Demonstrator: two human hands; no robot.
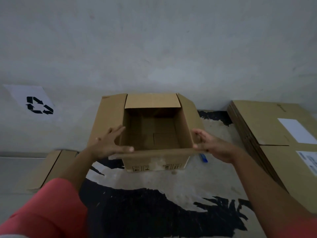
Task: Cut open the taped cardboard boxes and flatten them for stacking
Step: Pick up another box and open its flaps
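Here, well apart at the near corners of the open box (154,131): left hand (108,145) flat-fingered on its left wall, right hand (209,145) curled round the near flap (154,152) end. Sits dead ahead on the floor (171,182), mouth up, long axis pointing away, equally near both hands. Blue tool (203,158) just beside its right corner, flattened stack (257,127) right, flat cardboard (51,169) left, recycling sign (39,105) beyond; likely nothing blocking.

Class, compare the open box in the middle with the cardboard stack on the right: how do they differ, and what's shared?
The open box stands upright, flaps spread; the cardboard stack lies flattened. The left hand presses and the right hand grips the open box; nothing touches the stack. The stack bears white labels; the box shows small printed symbols. Both are brown cardboard.
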